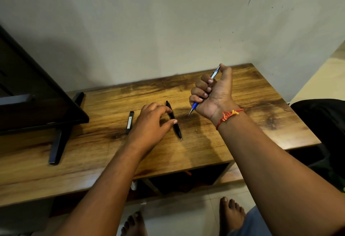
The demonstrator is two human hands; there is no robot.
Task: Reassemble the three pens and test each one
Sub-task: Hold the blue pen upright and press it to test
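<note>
Wood-grain table point(242, 105) with dark stain patches, pushed up against a plain off-white wall point(168, 21) with a few scuff marks. At the left a dark flat screen point(28, 86) stands on the tabletop on black splayed legs point(57, 146). Right hand point(212, 93) is raised above the table, fist wrapped round the blue pen point(214, 74), thumb on the top end, tip pointing down and clear of the wood; red-orange thread band point(228, 115) on that wrist. Left hand point(149, 121) is low over the table centre, fingers half curled, thumb and index tips at the black pen point(177, 129), which lies flat on the wood; cannot tell if it's actually pinched. A second black pen point(129, 122) with a label lies just left of that hand. Open dark shelf point(186, 179) under the tabletop. Pale tiled floor point(186, 213), bare feet point(231, 213) on it. Dark bulky object point(321, 123) off the right edge, can't identify.
</note>
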